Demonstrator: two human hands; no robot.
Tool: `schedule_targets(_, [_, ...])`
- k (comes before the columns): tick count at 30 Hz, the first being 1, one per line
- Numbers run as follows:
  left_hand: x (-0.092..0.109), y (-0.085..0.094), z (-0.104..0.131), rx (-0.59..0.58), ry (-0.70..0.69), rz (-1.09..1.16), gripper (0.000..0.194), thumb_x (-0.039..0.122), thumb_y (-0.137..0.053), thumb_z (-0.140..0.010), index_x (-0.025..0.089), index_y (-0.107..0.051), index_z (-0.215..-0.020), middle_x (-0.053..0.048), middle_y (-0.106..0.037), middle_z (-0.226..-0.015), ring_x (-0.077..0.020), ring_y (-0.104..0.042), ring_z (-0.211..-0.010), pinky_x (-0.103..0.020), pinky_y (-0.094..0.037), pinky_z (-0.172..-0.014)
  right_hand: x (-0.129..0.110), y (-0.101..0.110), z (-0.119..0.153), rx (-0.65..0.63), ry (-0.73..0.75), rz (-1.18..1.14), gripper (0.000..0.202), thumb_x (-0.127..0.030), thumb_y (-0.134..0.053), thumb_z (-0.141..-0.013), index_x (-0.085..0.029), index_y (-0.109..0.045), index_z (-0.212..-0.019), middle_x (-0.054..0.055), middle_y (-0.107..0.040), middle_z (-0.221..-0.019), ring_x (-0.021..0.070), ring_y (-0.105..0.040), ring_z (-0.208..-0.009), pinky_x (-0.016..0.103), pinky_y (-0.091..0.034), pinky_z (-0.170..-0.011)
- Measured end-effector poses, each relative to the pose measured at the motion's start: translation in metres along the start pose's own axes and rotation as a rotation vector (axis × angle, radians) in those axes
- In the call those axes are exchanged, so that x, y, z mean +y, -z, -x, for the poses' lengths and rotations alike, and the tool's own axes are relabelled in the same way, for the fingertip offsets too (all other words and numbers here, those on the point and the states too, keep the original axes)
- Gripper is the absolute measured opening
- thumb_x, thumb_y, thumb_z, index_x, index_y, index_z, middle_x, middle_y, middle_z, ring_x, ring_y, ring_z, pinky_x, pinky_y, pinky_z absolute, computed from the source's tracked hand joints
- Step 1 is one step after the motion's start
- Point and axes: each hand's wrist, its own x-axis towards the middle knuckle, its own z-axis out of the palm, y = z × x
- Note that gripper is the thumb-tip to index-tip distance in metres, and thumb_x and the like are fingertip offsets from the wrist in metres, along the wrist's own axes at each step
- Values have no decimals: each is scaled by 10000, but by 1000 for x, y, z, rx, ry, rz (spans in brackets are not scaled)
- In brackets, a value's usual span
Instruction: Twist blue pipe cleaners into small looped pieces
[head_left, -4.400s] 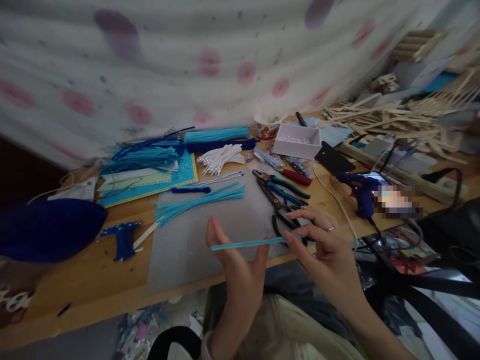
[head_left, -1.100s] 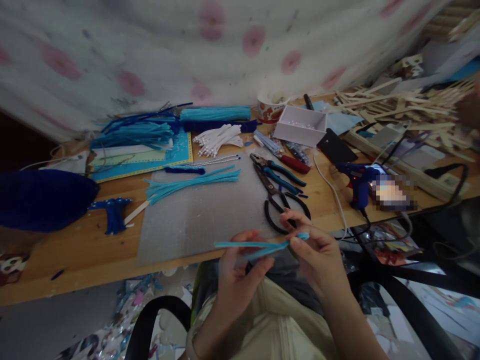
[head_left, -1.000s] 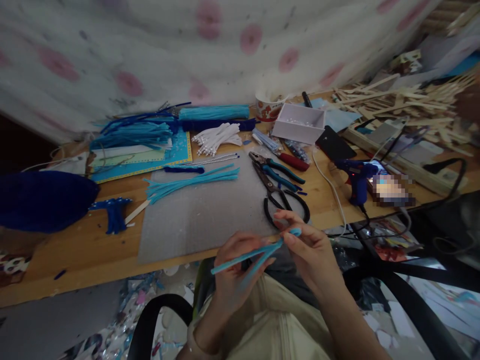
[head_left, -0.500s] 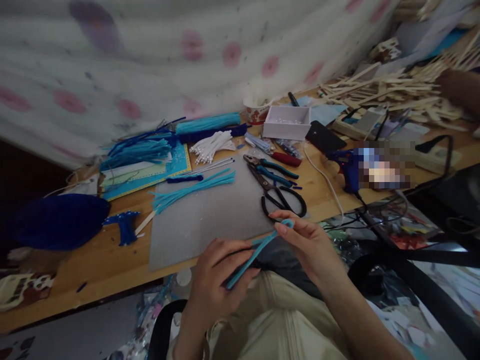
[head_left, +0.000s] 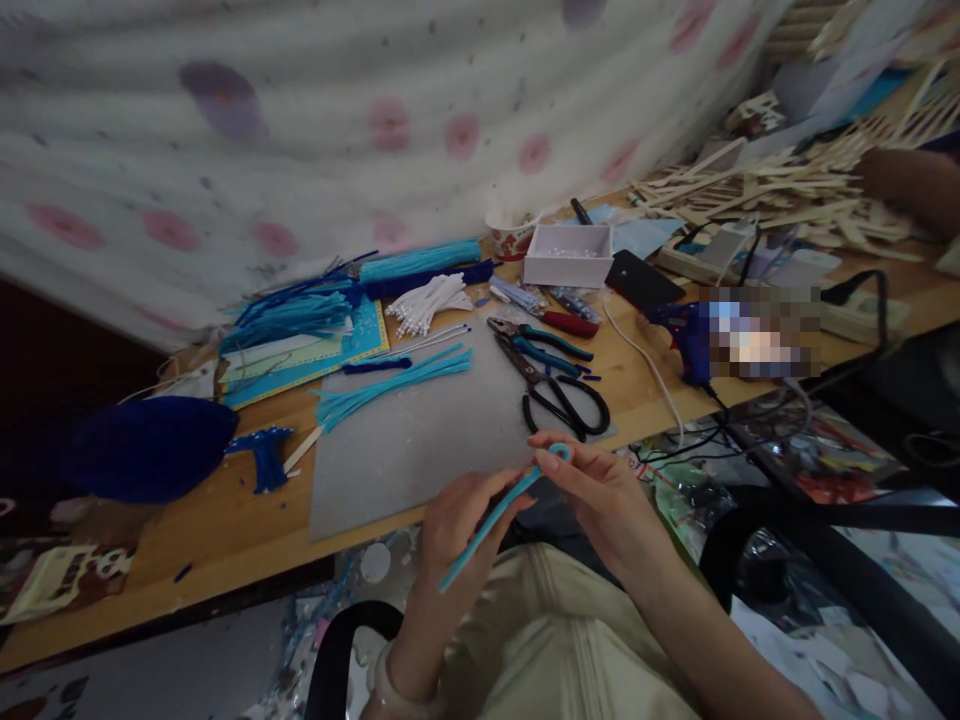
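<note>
A light-blue fuzzy stem [head_left: 487, 528] is curled into a small loop at its upper end. My right hand [head_left: 600, 500] pinches it beside the loop. My left hand [head_left: 469, 525] has its fingers closed round the stem's straight part, close to my right fingertips. Both hands are over my lap at the table's front edge. On the grey mat [head_left: 405, 440] lies a bunch of light-blue stems [head_left: 397, 385]. Black-handled scissors [head_left: 551, 390] and blue-handled pliers [head_left: 540, 345] rest at the mat's right side.
Dark blue oval piece [head_left: 150, 448] at the left; white box [head_left: 568, 256], black phone [head_left: 643, 280] and blue glue gun [head_left: 686, 335] at the back right. Wooden sticks [head_left: 772, 195] are piled beyond, beside another person's hand [head_left: 907, 190]. White-tipped stems [head_left: 429, 303] lie behind the mat.
My left hand has moved up along the stem, nearer my right hand. The looped end has shifted slightly left with my right hand. The view has shifted a little.
</note>
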Motion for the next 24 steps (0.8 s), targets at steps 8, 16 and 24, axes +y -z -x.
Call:
schedule_targets(8, [12, -18, -2, 79, 637, 953, 290, 367, -639, -853, 167, -607, -645, 48, -492, -443, -77, -447, -418, -196, -376, -489, 6, 6, 3, -52, 395, 193, 121, -378, -830, -672, -278, -764, -651, 50, -640, -1060, 236, -568, -1023, 389, -434, -923])
schedule_targets(16, [33, -14, 3, -275, 1027, 1551, 248, 288, -636, -807, 160, -522, -629, 119, -275, -422, -18, -166, -340, -147, -306, -402, -26, 27, 2, -329, 879, 581, 23, -429, -767, -741, -422, -788, -735, 21, -671, -990, 275, -551, -1055, 508, -285, -1100])
schedule_targets(24, [3, -4, 2, 52, -355, -91, 138, 95, -535, -883, 193, -601, -954, -29, -656, -695, -155, -579, -630, -294, -477, -622, -24, 26, 11, -304, 281, 445, 348, -549, -664, -798, -282, -726, -1013, 91, -673, -1104, 257, -616, -1032, 355, -518, -840])
